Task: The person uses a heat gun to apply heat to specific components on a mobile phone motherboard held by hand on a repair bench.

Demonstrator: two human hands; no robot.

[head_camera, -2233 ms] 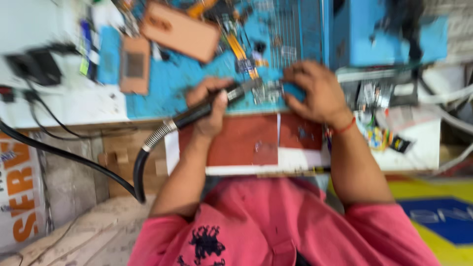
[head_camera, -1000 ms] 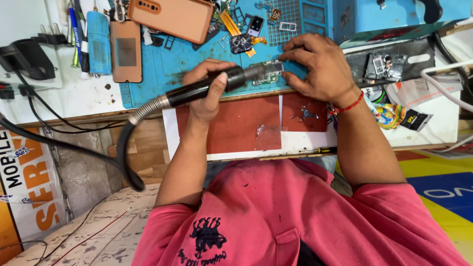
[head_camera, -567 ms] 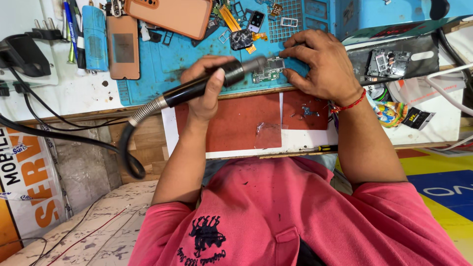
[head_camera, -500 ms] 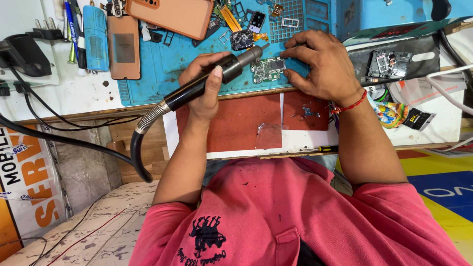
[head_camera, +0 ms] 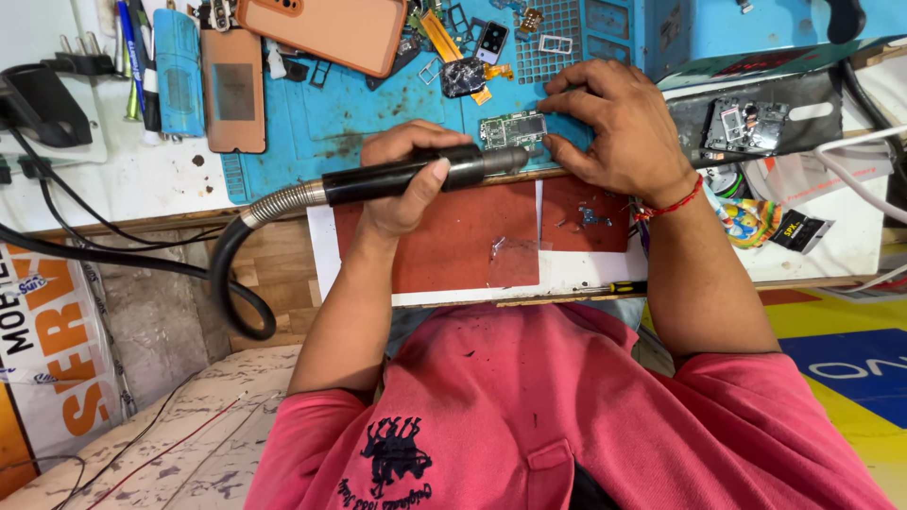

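My left hand point(head_camera: 402, 179) grips a black hot-air wand point(head_camera: 416, 175) with a metal nozzle and a coiled hose running off to the left. The nozzle points right, close to a small green circuit board point(head_camera: 512, 127) lying on the blue work mat point(head_camera: 331, 118). My right hand point(head_camera: 619, 127) rests on the mat with its fingertips pressing the right end of that board, holding it flat.
On the mat lie an orange phone back cover point(head_camera: 326, 28), a brown phone point(head_camera: 233, 90), a blue phone point(head_camera: 178, 61) and several small loose parts. A black charger point(head_camera: 42, 99) with cables sits at left. A dark device point(head_camera: 756, 123) stands at right. A red pad point(head_camera: 453, 236) hangs at the bench edge.
The wand has tipped down from a raised angle to nearly level, its nozzle now beside the board. My right hand has stayed on the board.
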